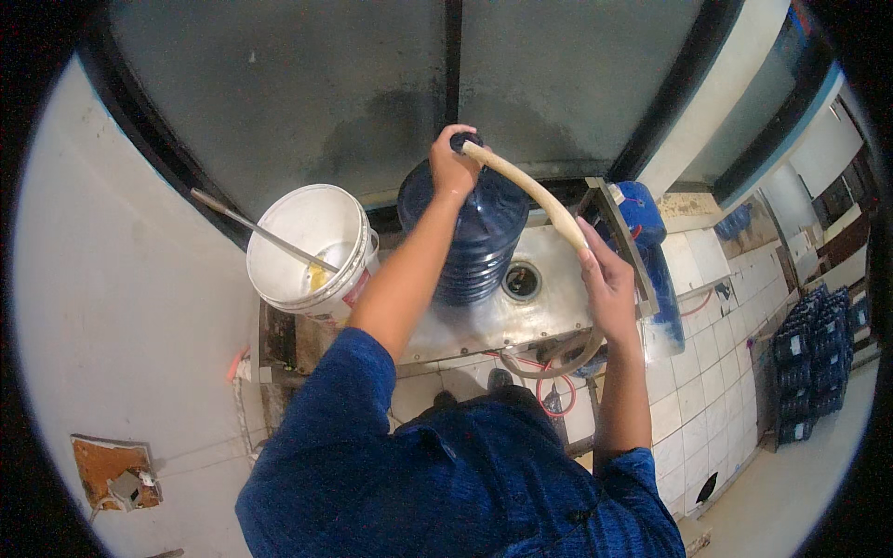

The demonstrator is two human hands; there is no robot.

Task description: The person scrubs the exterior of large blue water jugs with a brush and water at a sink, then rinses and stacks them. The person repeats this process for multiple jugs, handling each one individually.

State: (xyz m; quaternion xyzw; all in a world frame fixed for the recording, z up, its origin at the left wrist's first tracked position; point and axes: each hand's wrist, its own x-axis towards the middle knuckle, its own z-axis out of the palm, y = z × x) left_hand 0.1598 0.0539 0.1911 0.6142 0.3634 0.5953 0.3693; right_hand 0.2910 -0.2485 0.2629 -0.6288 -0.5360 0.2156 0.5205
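A large dark blue water jug (462,246) with a ribbed body stands on a metal counter (563,256), in front of the glass panels. My left hand (453,169) is closed around the jug's neck at its mouth. A thick cream-coloured hose (528,184) arches from the mouth to the right; whether its end goes inside, I cannot tell. My right hand (611,286) grips this hose lower down, beside the counter's right edge. Below that hand, the hose curves back under the counter's front edge. A round drain hole (522,280) lies in the metal just right of the jug.
Left of the jug stands a white bucket (307,200) with a long rod (228,210) leaning in it. Blue containers (640,212) stand beyond the counter's right end. A thin red hose (569,402) loops below. Dark stacked items (807,358) stand on the tiled floor far right.
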